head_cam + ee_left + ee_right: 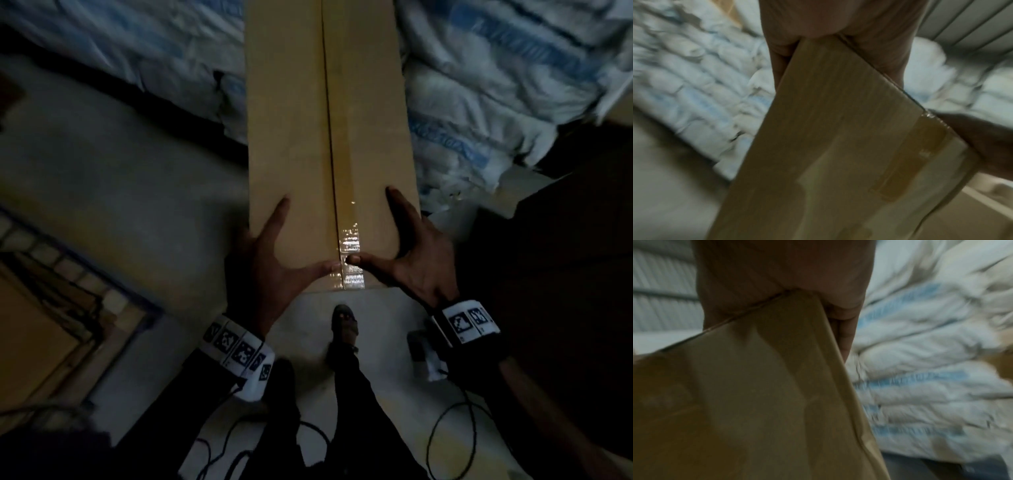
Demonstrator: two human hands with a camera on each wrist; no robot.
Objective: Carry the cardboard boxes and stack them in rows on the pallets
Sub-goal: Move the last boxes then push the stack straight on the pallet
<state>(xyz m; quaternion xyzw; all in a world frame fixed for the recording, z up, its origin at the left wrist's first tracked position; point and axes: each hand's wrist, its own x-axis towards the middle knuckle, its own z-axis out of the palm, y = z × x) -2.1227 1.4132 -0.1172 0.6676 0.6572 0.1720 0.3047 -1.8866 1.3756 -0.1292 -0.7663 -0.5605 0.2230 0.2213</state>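
Note:
A long brown cardboard box, taped along its top seam, is held out in front of me above the floor. My left hand grips its near left corner, thumb and forefinger spread on top and the other fingers down the side. My right hand grips the near right corner the same way, and the two thumbs almost meet at the tape. In the left wrist view the palm presses on the box at its end edge. The right wrist view shows my right palm against the box.
Stacked white sacks with blue print lie beyond and on both sides of the box. A wooden pallet-like frame sits low at the left. Dark cartons stand at the right. Cables trail on the pale floor by my sandalled foot.

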